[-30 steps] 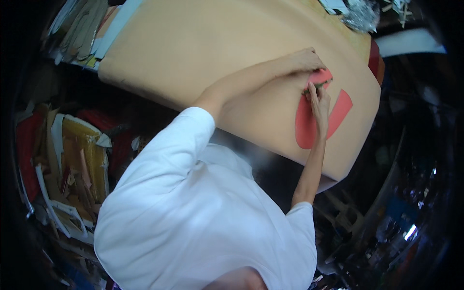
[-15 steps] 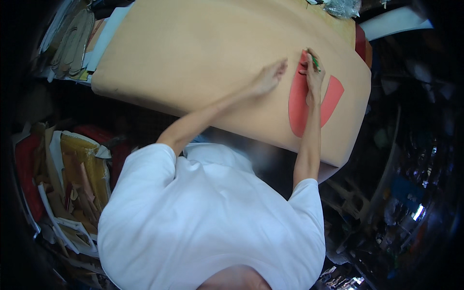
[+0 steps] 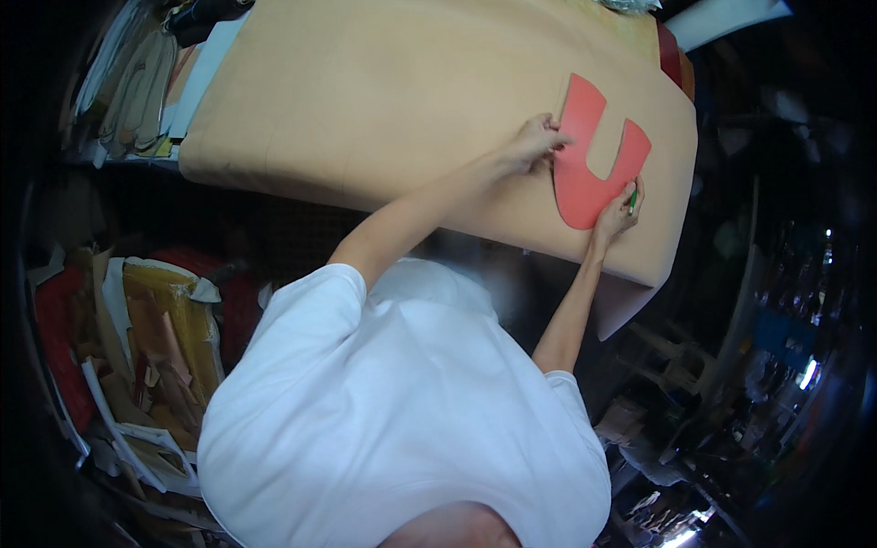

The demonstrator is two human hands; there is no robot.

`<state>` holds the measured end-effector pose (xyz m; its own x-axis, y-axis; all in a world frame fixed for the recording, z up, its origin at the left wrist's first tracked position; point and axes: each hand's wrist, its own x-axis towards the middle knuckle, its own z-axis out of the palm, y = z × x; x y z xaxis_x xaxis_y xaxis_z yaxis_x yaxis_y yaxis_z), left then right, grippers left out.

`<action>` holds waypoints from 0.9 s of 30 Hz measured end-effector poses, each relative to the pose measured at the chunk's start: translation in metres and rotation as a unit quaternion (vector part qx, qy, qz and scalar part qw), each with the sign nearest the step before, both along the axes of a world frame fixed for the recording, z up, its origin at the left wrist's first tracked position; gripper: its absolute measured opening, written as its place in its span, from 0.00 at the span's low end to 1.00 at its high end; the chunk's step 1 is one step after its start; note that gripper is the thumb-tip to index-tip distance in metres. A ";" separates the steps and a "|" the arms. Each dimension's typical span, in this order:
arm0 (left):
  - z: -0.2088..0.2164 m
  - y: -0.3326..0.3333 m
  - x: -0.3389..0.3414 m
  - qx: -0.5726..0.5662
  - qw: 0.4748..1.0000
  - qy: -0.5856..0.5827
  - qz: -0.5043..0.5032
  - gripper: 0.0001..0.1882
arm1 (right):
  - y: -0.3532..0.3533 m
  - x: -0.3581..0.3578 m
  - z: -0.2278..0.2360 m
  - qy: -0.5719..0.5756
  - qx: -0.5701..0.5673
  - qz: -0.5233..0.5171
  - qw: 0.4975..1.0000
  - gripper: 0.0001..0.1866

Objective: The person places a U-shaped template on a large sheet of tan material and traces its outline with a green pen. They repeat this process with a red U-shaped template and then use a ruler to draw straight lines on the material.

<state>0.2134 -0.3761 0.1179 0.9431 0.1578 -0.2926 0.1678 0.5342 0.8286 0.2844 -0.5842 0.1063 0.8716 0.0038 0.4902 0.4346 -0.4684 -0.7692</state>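
A flat red U-shaped pattern piece [image 3: 589, 194] lies on a broad tan sheet [image 3: 384, 100], its two arms pointing away from me. My left hand [image 3: 537, 144] is at the piece's left edge, fingers bent and thumb reaching onto the red surface; it appears to grip that edge. At the lower right edge is my right hand [image 3: 621, 212], holding a slim green pen [image 3: 633, 201] while its fingers also touch the piece. The pen's tip cannot be made out.
The tan sheet drapes over the table's near edge. Stacked cut pieces [image 3: 146, 87] stand at the far left. A bin of scraps [image 3: 155, 338] sits below on the left. A white roll [image 3: 731, 23] lies at the far right. Dark clutter fills the right side.
My left hand has moved right to the red piece's left edge. My right hand has come from the left arm's top down to the lower right edge, keeping the pen. The view has shifted slightly.
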 end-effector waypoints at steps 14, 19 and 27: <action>-0.033 0.167 -0.134 0.457 0.780 0.048 0.425 0.22 | 0.122 -0.026 -0.005 0.219 0.132 0.200 0.946 0.16; -0.035 0.169 -0.136 0.454 0.785 0.047 0.419 0.20 | 0.131 -0.022 -0.004 0.160 0.049 0.184 0.969 0.16; -0.021 0.163 -0.137 0.442 0.793 0.058 0.414 0.19 | 0.129 -0.024 -0.010 0.136 0.051 0.201 0.969 0.15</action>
<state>0.0764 -0.2136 0.0966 0.3833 0.9016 0.2003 0.1662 -0.2807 0.9453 0.2605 -0.4554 0.0964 0.9067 0.3340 0.2574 0.3402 -0.2186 -0.9146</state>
